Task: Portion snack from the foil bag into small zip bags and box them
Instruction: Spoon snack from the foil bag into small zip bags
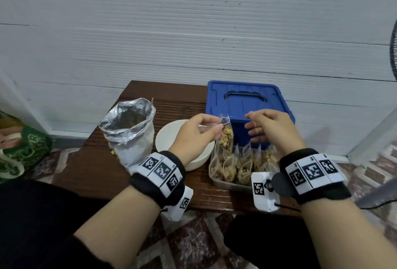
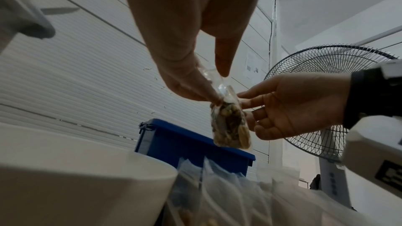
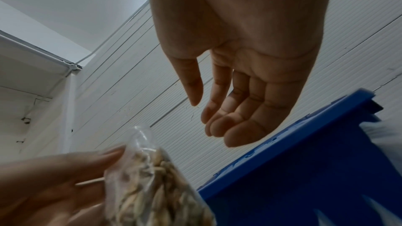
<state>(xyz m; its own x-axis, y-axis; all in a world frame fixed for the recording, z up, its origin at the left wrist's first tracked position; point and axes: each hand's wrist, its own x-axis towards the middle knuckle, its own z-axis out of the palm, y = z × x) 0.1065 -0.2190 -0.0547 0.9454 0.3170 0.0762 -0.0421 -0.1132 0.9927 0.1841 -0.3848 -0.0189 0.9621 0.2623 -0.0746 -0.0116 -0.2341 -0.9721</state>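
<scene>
The left hand (image 1: 194, 134) pinches a small zip bag (image 1: 226, 136) by its clear top strip, thumb on one face and fingertip on the other, so the filled part hangs free below. The right hand (image 1: 269, 128) holds nothing: its fingers (image 3: 226, 118) lie loosely together, slightly bent, palm turned toward the bag and just beside it, not touching it as far as the wrist views show.

The bag hangs in the air above the front edge of a tray (image 1: 223, 182) on the desk (image 1: 96, 174), where more filled bags (image 1: 240, 167) stand upright side by side. Behind the tray sits the blue box (image 1: 247, 99), lid on and handle flat. Left of the tray is a white bowl (image 1: 169, 137), and further left the foil bag (image 1: 129, 129) stands open.

The bag looks light and soft: thin, slick film that will crumple and slide between fingers, with loose pieces inside that shift and could crush if squeezed. The best hold is probably the empty strip at the top, at or just under the zip, where the film is doubled and flat. Whether the zip is pressed closed cannot be told. If it is not, the free hand would likely run along the strip while the other steadies one end. The box must be opened before any bag goes in.
</scene>
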